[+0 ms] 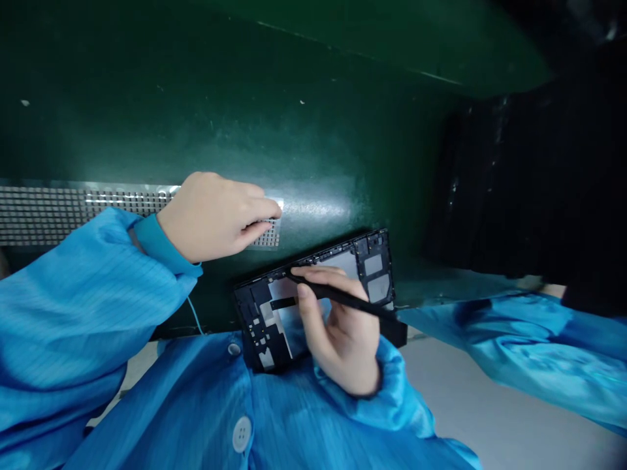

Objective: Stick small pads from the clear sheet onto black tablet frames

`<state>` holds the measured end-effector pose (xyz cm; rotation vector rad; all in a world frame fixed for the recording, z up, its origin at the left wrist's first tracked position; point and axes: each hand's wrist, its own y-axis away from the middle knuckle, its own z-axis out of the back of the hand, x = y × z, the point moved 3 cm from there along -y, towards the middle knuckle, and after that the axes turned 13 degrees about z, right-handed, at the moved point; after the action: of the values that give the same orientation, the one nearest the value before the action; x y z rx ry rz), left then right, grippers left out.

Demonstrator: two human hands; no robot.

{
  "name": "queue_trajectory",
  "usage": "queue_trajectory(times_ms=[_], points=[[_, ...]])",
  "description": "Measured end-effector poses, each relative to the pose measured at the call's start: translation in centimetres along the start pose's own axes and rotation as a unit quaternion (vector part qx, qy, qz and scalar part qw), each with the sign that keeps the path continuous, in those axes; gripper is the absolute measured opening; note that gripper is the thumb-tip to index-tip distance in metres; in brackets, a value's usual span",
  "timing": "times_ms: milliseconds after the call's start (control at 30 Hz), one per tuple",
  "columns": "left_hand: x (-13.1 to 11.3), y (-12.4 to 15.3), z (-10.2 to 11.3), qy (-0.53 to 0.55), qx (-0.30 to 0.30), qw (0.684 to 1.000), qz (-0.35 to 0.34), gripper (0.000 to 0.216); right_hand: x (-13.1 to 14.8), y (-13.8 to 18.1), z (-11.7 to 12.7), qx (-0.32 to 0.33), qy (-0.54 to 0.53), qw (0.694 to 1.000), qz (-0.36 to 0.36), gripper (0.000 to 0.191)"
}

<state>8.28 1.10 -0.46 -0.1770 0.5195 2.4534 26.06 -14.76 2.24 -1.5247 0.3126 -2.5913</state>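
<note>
My left hand (215, 215) rests on the right end of a long silvery sheet (59, 212) covered in rows of tiny pieces, its fingers curled and pinched against the sheet's edge. My right hand (340, 333) grips a thin black stylus-like tool (343, 297) whose tip points left over an opened black device frame (372, 264). The frame lies tilted against my body, showing grey panels and small parts inside. Both arms are in blue coat sleeves.
A dark green work surface (294, 130) runs across the view, with a raised green ledge behind. A dark black mass (539, 183) fills the right side. A pale floor (490, 418) shows below on the right.
</note>
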Motion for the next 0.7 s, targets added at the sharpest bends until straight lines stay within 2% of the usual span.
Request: queue_trajectory(times_ms=[133,267,333,467,700], points=[[0.2,-0.1,0.0,0.011,-0.006,1.0,-0.01,0.035,-1.7,-5.0,1.7,0.089,0.001,0.996,-0.005,0.014],[0.2,-0.1,0.0,0.01,0.007,1.0,-0.005,0.035,-4.1,-8.3,1.3,0.178,-0.02,0.984,0.016,0.01],[0.1,-0.2,0.1,-0.003,0.011,1.0,-0.005,0.036,-4.6,-8.4,1.0,0.189,-0.032,0.981,0.017,0.011],[-0.1,-0.1,0.1,-0.035,0.013,0.999,-0.007,0.041,-4.6,-7.8,0.9,0.168,-0.033,0.985,0.019,0.012],[0.1,0.0,0.2,-0.015,0.019,1.0,0.01,0.04,-4.6,-8.4,0.8,0.192,-0.019,0.98,0.04,0.011]])
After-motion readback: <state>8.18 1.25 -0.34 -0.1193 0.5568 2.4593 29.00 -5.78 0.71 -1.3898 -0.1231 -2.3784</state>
